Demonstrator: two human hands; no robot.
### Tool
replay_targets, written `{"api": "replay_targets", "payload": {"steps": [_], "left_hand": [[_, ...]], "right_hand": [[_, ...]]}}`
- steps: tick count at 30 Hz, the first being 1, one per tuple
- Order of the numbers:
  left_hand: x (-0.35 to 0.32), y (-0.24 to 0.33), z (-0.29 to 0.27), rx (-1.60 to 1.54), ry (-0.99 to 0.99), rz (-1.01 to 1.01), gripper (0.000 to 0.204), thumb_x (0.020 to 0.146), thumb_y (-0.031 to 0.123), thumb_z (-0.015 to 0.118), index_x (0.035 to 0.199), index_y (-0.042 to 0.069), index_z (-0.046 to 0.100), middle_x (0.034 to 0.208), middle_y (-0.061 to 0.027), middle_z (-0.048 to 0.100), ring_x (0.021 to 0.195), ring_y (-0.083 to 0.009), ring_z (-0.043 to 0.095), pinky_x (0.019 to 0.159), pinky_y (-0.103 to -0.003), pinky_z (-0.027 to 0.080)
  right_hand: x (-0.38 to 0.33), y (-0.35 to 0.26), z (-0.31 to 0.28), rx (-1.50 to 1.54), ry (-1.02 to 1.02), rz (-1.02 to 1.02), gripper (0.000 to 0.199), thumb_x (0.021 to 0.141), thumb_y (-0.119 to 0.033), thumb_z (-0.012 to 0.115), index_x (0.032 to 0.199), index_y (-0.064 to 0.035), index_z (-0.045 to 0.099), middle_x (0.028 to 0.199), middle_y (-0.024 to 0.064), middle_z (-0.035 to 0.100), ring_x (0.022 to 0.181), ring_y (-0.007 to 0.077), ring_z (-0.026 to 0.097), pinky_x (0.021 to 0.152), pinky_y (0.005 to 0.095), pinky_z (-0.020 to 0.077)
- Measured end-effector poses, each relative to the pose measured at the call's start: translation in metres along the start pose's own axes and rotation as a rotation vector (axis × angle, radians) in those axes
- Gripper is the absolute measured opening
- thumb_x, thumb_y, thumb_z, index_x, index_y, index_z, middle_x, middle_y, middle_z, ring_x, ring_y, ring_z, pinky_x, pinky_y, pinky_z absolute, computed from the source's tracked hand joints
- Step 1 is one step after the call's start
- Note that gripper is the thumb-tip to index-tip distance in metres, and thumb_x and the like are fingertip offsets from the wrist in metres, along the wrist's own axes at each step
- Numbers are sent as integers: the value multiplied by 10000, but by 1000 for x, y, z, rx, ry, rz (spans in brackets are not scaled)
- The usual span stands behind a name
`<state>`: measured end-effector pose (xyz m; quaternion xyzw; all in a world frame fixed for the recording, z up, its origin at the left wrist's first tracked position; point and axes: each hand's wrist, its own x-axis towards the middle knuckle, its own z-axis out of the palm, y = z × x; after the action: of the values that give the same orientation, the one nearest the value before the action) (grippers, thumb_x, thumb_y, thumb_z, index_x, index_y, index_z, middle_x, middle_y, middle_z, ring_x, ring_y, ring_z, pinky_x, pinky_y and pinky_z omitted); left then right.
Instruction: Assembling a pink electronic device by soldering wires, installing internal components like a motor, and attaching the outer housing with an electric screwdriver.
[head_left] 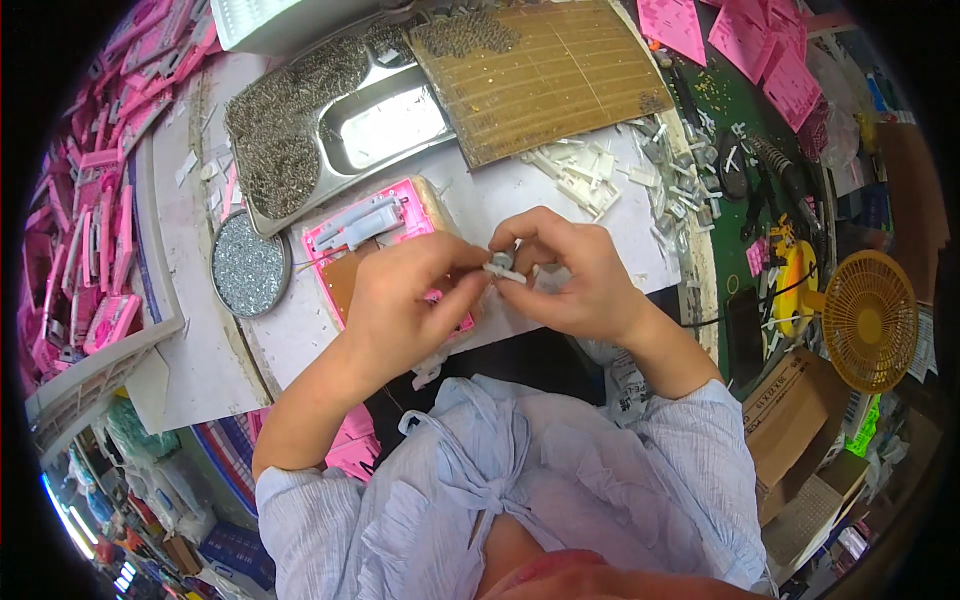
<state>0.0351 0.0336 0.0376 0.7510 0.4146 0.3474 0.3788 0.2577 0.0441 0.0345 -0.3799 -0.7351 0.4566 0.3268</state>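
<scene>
Between my two hands is a small whitish-grey plastic part [503, 268], pinched in the fingertips above the table's near edge. My left hand [405, 290] is closed, with thumb and forefinger on the part's left side. My right hand [575, 278] curls round its right side, also closed on it. Partly hidden below my left hand lies a pink plastic casing [413, 205], which has a grey piece [358, 226] and a brown board [341, 277] in it. To the right, beyond my right hand, lie loose white plastic parts [580, 178] and a scatter of small grey pieces [680, 185].
A metal tray [387, 130] heaped with screws stands at the back, beside a brown board [560, 70] bearing more. A round dish of small metal bits [250, 265] sits left. Pink casings fill a crate [110, 350] at far left. A yellow fan [868, 320] stands right.
</scene>
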Motion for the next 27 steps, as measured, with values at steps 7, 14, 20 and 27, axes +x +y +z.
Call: {"api": "replay_targets", "payload": {"steps": [7,14,20,27], "left_hand": [[31,7,0,337,-282,358,319,742,78,806,1036,44,688,904,-99,698,753,-272,697,608,-385,550],[198,-57,12,532,64,302,215,916,174,735,984,-28,704,898,-102,735,757,-174,699,714,-302,548],[287,-91,13,952,-247,-50,245,830,249,734,1029,117,786,1040,-135,754,984,-329,721,872,-473,571],[295,-81,17,1046,-279,-141,217,821,208,732,972,58,777,1041,-170,754,972,-332,733,841,-433,586]], "right_hand": [[-24,30,-13,892,-91,509,303,967,-72,698,1240,-37,569,805,66,701,700,99,648,630,226,501],[-43,36,-32,906,104,464,353,955,-51,701,1274,-27,552,774,67,678,660,83,603,605,210,463],[-48,34,-36,916,80,450,370,944,-44,716,1275,-9,556,758,52,664,666,77,604,599,205,447],[-48,40,-41,897,94,446,360,949,-46,713,1273,-7,561,735,23,630,672,79,613,600,203,444]]}}
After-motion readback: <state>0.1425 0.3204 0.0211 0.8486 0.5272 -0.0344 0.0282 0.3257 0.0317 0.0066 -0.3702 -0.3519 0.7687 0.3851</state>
